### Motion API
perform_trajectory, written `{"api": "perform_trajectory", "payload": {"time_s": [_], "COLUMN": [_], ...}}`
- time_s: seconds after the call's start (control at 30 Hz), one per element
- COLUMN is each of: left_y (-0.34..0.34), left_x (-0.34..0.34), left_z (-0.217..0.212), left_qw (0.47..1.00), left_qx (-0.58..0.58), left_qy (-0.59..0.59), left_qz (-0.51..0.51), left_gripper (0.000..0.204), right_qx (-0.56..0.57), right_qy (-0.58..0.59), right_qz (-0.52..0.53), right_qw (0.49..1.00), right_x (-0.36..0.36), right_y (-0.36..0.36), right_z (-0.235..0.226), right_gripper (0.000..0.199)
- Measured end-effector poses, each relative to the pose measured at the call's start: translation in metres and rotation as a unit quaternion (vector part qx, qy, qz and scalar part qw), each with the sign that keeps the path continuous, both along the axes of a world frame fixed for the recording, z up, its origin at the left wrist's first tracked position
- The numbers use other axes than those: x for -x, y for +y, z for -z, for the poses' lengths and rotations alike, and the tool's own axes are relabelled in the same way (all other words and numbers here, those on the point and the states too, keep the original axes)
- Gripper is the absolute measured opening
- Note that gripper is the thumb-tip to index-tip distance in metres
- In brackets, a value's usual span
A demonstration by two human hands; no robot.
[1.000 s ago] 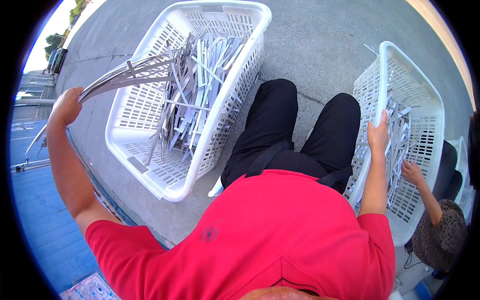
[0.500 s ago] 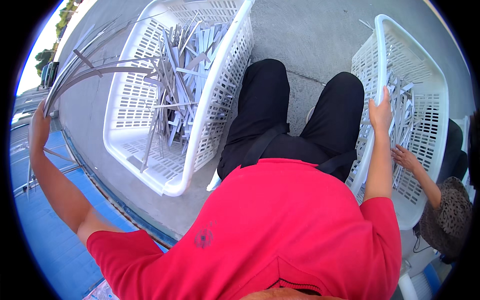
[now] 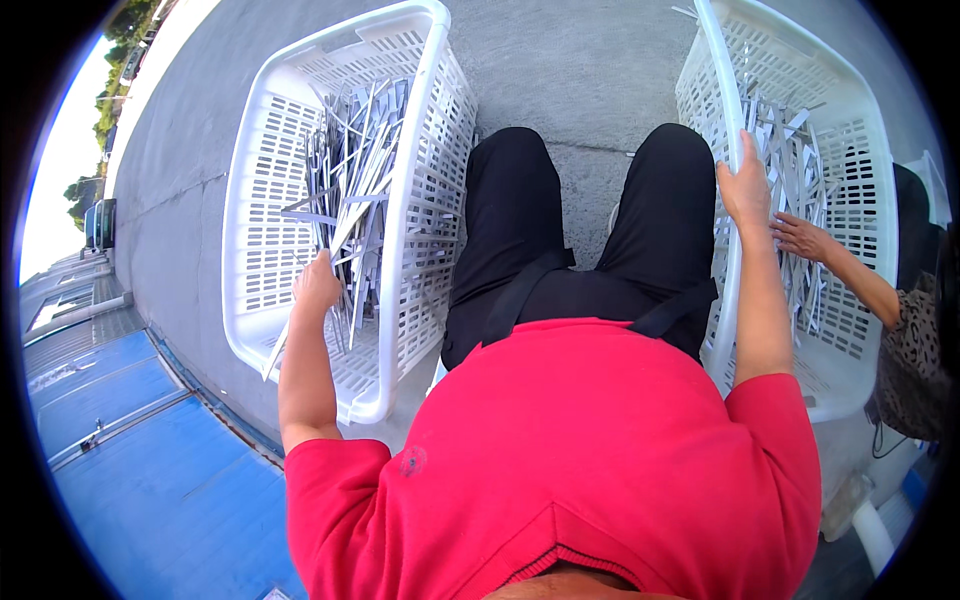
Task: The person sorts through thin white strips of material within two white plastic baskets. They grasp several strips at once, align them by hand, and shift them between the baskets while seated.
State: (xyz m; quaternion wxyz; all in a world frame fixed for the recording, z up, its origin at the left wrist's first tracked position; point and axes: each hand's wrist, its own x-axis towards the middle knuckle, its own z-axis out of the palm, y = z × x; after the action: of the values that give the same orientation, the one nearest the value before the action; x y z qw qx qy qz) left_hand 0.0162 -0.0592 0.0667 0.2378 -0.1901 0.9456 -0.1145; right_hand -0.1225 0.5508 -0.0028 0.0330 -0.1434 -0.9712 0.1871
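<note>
The left hand (image 3: 318,285) is closed round a bunch of thin strips (image 3: 320,212), with no open gap between thumb and fingers; the strips run forward from these fingers, while a pale strip end (image 3: 277,349) sticks out behind them, on the side toward the forearm. Around and below those fingers is the left basket (image 3: 403,205), white and slotted, its inner rim to their right and its far end well ahead of them. A loose heap of grey and white strips (image 3: 372,165) lies in that basket, just ahead and to the right of the left fingers, crossing at many angles. The right hand (image 3: 745,190) lies over the near rim of the right basket (image 3: 721,65), index finger stretched forward along the rim and thumb set apart on its outer side; the other fingers are partly hidden, so I cannot tell how tightly they close. Just right of the right fingers, inside this second white basket, lies another pile of strips (image 3: 790,155), and a co-worker's hand (image 3: 805,240), fingers spread, is at its near side, with a spotted sleeve (image 3: 912,350) farther right. Between the two hands are the wearer's black trousers (image 3: 515,200), with grey ground (image 3: 560,70) ahead of the knees, beyond both sets of fingers
</note>
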Motion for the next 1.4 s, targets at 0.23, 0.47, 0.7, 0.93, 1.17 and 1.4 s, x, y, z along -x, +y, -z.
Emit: {"api": "perform_trajectory", "payload": {"time_s": [0.23, 0.47, 0.7, 0.93, 1.17, 1.4], "left_y": [-0.066, -0.093, -0.105, 0.050, 0.190, 0.278], "left_x": [-0.023, -0.046, -0.015, 0.067, 0.097, 0.096], "left_z": [-0.125, -0.264, -0.298, -0.193, -0.128, -0.079], "left_qw": [0.962, 0.835, 0.829, 0.894, 0.889, 0.818], "left_qx": [0.203, 0.334, 0.278, 0.032, -0.151, -0.191], "left_qy": [0.160, 0.411, 0.481, 0.447, 0.384, 0.397], "left_qz": [-0.089, -0.148, -0.061, -0.007, 0.198, 0.369], "left_gripper": [0.042, 0.044, 0.047, 0.045, 0.045, 0.050], "right_qx": [0.015, -0.002, 0.025, 0.128, 0.515, 0.837], "right_qy": [0.014, -0.008, 0.091, 0.229, -0.027, 0.000], "right_qz": [-0.008, 0.000, -0.012, -0.096, -0.281, -0.169], "right_qw": [1.000, 1.000, 0.995, 0.960, 0.809, 0.520], "right_x": [0.000, -0.002, 0.000, -0.001, -0.022, -0.033], "right_y": [0.001, -0.006, -0.003, -0.052, -0.172, -0.196], "right_z": [0.001, -0.009, 0.003, -0.031, -0.098, -0.117], "right_gripper": [0.064, 0.064, 0.061, 0.057, 0.074, 0.054]}}
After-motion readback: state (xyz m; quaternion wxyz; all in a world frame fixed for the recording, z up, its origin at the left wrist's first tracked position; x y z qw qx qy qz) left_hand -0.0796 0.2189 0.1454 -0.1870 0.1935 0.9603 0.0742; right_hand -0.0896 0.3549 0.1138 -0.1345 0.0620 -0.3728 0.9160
